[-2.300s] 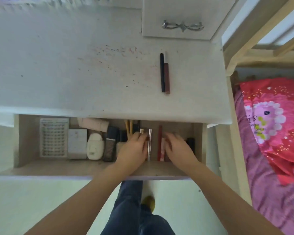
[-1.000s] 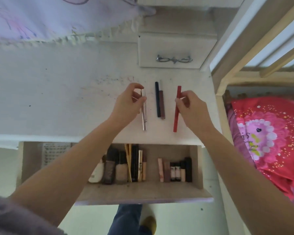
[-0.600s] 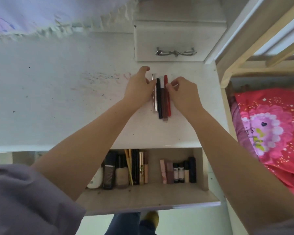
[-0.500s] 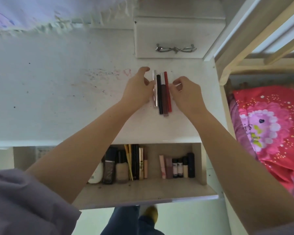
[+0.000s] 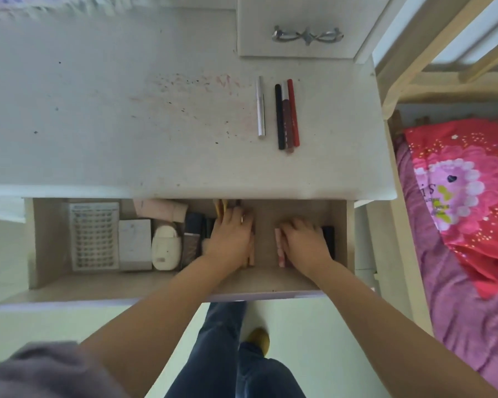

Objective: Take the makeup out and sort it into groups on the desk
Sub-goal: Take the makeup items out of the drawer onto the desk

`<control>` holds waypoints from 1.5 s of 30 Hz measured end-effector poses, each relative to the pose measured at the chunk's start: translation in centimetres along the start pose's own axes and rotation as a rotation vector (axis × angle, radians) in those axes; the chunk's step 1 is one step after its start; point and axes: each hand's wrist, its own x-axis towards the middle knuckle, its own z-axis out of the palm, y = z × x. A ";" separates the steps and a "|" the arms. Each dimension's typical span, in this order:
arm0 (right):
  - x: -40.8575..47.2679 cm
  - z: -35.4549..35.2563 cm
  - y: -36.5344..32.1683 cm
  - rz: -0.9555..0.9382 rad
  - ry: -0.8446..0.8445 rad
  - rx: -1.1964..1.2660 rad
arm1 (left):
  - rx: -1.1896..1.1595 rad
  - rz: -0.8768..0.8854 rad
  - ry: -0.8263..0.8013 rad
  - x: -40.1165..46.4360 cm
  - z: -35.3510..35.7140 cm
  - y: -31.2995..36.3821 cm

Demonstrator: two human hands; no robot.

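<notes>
Done: four pencils [image 5: 282, 114] lie grouped on desk [image 5: 127, 116] | Left: most makeup [image 5: 167, 244] remains in drawer [image 5: 45, 239] | Left hand [image 5: 230, 237] and right hand [image 5: 305, 244] rest on sticks there; grip cannot be told.

A stained white desk [image 5: 98, 124] stands beside a wooden bed frame [image 5: 431, 53] with pink bedding [image 5: 472, 196], over a pale floor [image 5: 314, 340].

Both hands in the open drawer [image 5: 339, 234]: left hand [image 5: 230, 239] and right hand [image 5: 305, 242] on makeup; four pens [image 5: 282, 113] near desk's [image 5: 98, 124] far right corner.
</notes>
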 end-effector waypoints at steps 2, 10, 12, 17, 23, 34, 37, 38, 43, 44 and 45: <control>0.4 0.2 -0.2 -0.009 0.026 -0.058 | 0.150 0.002 -0.034 1.1 0.3 0.3; -1.1 0.5 0.0 -0.060 0.132 0.210 | -0.071 0.046 0.055 -1.0 -1.1 1.0; -2.2 -0.5 -0.5 -0.077 0.093 0.356 | -0.386 -0.010 -0.030 -2.1 -2.4 1.5; -4.6 -10.2 -1.1 -0.168 0.264 0.634 | -0.723 0.065 0.195 -2.2 -11.3 1.5; 3.1 -20.4 3.2 -0.003 0.532 0.719 | -0.899 -0.154 0.358 8.4 -20.1 -1.6; 12.3 -19.2 3.3 0.118 0.485 0.603 | -0.766 -0.239 0.241 17.8 -17.3 -0.3; 11.4 -18.7 3.0 0.110 0.494 0.590 | -0.753 -0.232 0.226 16.4 -17.7 0.4; 10.6 -18.5 2.9 0.101 0.512 0.584 | -0.734 -0.223 0.235 15.5 -17.8 0.5; 0.7 -13.9 1.1 -0.135 0.677 0.593 | -0.720 0.069 0.303 4.8 -14.9 1.2; -1.5 -11.9 0.5 -0.201 0.638 0.557 | -0.687 0.138 0.232 1.8 -13.4 1.5; -3.2 -9.6 0.3 -0.256 0.585 0.481 | -0.603 0.196 0.151 -0.8 -11.4 1.5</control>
